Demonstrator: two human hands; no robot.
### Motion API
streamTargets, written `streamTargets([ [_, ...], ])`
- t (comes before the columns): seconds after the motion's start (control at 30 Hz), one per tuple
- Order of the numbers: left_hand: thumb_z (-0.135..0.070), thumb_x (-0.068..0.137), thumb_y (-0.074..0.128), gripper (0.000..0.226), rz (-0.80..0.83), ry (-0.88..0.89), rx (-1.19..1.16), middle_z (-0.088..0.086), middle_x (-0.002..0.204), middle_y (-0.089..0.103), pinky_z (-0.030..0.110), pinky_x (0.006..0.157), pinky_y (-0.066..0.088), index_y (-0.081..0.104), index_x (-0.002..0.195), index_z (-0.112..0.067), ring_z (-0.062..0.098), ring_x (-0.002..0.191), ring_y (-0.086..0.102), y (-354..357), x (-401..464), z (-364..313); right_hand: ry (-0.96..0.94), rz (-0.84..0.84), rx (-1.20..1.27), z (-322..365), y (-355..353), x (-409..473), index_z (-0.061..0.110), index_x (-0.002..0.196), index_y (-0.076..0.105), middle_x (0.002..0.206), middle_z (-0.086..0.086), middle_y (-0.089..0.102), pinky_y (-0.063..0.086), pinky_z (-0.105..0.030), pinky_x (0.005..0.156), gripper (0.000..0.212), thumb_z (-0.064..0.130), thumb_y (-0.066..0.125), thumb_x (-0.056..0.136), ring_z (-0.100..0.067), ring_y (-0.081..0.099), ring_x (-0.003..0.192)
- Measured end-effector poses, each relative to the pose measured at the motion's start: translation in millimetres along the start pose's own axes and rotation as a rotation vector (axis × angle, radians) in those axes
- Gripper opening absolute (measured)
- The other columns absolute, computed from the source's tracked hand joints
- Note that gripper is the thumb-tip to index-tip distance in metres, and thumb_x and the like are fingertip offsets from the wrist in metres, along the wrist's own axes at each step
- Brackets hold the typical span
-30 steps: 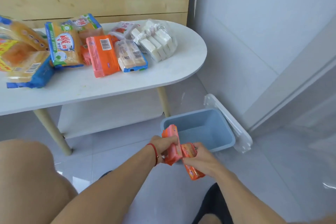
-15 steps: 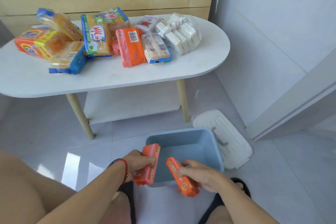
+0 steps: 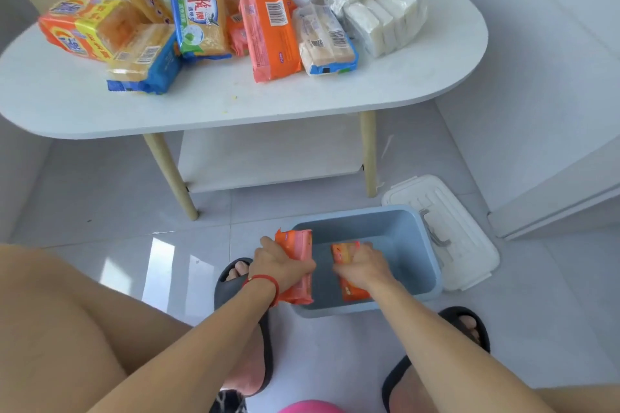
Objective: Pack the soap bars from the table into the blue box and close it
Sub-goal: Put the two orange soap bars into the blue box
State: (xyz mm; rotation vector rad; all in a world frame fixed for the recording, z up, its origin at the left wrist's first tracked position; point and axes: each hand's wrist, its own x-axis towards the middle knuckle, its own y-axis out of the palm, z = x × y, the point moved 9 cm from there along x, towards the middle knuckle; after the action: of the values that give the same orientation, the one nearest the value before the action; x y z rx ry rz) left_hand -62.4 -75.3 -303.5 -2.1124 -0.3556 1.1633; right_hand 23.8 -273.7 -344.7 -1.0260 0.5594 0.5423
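Note:
The open blue box [image 3: 416,245] stands on the floor in front of my feet. My left hand [image 3: 280,263] grips a pink-orange soap pack [image 3: 297,243] upright at the box's left wall. My right hand [image 3: 364,265] grips a smaller orange soap pack [image 3: 345,253] inside the box, low near its floor. Several wrapped soap packs lie on the white table [image 3: 235,100]: an orange pack [image 3: 271,35], a green-edged yellow pack [image 3: 199,18], a blue-trimmed pale pack [image 3: 327,40] and a bag of white bars [image 3: 379,8].
The box's white lid [image 3: 446,231] lies on the floor to the right of the box. The table's wooden legs [image 3: 171,174] and lower shelf [image 3: 271,157] stand just beyond. My sandalled feet [image 3: 241,278] flank the box. A white wall and door frame rise on the right.
Both hands have moved forward and down with their soap packs, from the box's near rim into the box. The view has tilted down and closer to the table.

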Motion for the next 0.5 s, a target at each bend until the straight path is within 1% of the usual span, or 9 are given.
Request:
streamTargets([
  [0.03,-0.053,0.061,0.073,0.07,0.005,0.0,-0.024,0.004,0.106,0.055,0.027,0.06,0.042,0.034,0.106,-0.017,0.021,0.084,0.055,0.5,0.8,2.0,-0.004,0.004,-0.044,0.1,9.1,5.6,0.008,0.124,0.055,0.128,-0.013,0.057,0.048,-0.032,0.093,0.057,0.04,0.076,0.082,-0.033,0.059,0.122],
  [0.1,-0.053,0.059,0.072,0.069,0.035,-0.016,-0.088,0.004,0.103,0.058,0.027,0.055,0.044,0.034,0.105,-0.018,0.016,0.078,0.056,2.4,2.6,6.2,-0.001,0.009,-0.072,1.7,26.9,16.3,0.001,0.136,0.048,0.134,-0.015,0.053,0.046,-0.034,0.101,0.074,0.044,0.077,0.083,-0.034,0.055,0.128],
  [0.17,-0.053,0.056,0.07,0.073,0.077,-0.069,-0.192,0.006,0.104,0.061,0.038,0.071,0.057,0.037,0.11,-0.016,0.023,0.09,0.062,3.4,3.4,12.0,-0.011,0.026,-0.09,6.6,44.5,27.6,0.001,0.138,0.044,0.136,-0.017,0.05,0.043,-0.036,0.108,0.081,0.047,0.078,0.081,-0.034,0.051,0.129],
  [0.2,-0.054,0.053,0.07,0.079,0.096,-0.092,-0.239,0.008,0.107,0.062,0.044,0.079,0.059,0.039,0.114,-0.016,0.029,0.098,0.063,3.3,3.4,15.6,-0.016,0.045,-0.091,8.5,54.5,32.9,0.001,0.138,0.043,0.136,-0.017,0.049,0.042,-0.036,0.109,0.083,0.047,0.08,0.08,-0.033,0.05,0.129],
  [0.23,-0.055,0.05,0.07,0.085,0.115,-0.111,-0.28,0.01,0.112,0.062,0.047,0.082,0.059,0.04,0.118,-0.015,0.032,0.103,0.063,3.4,4.4,19.3,-0.017,0.076,-0.091,10.3,65.1,36.5,0.002,0.139,0.041,0.137,-0.017,0.048,0.042,-0.036,0.11,0.083,0.044,0.081,0.08,-0.033,0.05,0.129],
  [0.27,-0.057,0.046,0.07,0.091,0.134,-0.127,-0.313,0.011,0.115,0.061,0.048,0.083,0.059,0.041,0.122,-0.015,0.034,0.106,0.062,3.4,4.4,22.7,-0.012,0.11,-0.109,11.2,75.1,38.1,0.001,0.14,0.039,0.139,-0.018,0.047,0.041,-0.037,0.111,0.08,0.04,0.08,0.083,-0.034,0.049,0.13],
  [0.33,-0.059,0.043,0.07,0.099,0.159,-0.144,-0.335,0.013,0.121,0.059,0.049,0.083,0.06,0.041,0.127,-0.015,0.036,0.111,0.061,3.2,5.4,26.7,-0.029,0.127,-0.186,11.1,87.7,44.0,0.002,0.141,0.038,0.143,-0.018,0.045,0.042,-0.039,0.112,0.062,0.026,0.07,0.093,-0.034,0.049,0.132],
  [0.4,-0.059,0.043,0.07,0.102,0.166,-0.155,-0.344,0.014,0.124,0.058,0.049,0.083,0.059,0.04,0.13,-0.015,0.037,0.114,0.059,3.9,6.2,29.9,-0.025,0.108,-0.209,8.0,88.6,48.7,0.003,0.138,0.043,0.143,-0.019,0.051,0.044,-0.037,0.11,0.05,0.014,0.065,0.095,-0.033,0.054,0.132],
  [0.5,-0.056,0.05,0.073,0.098,0.173,-0.162,-0.369,0.013,0.123,0.059,0.049,0.081,0.061,0.039,0.132,-0.015,0.036,0.111,0.061,4.8,6.8,31.9,-0.062,0.154,-0.243,7.2,82.4,51.2,0.003,0.135,0.053,0.14,-0.017,0.059,0.045,-0.034,0.105,0.042,0.011,0.062,0.095,-0.032,0.058,0.131],
])
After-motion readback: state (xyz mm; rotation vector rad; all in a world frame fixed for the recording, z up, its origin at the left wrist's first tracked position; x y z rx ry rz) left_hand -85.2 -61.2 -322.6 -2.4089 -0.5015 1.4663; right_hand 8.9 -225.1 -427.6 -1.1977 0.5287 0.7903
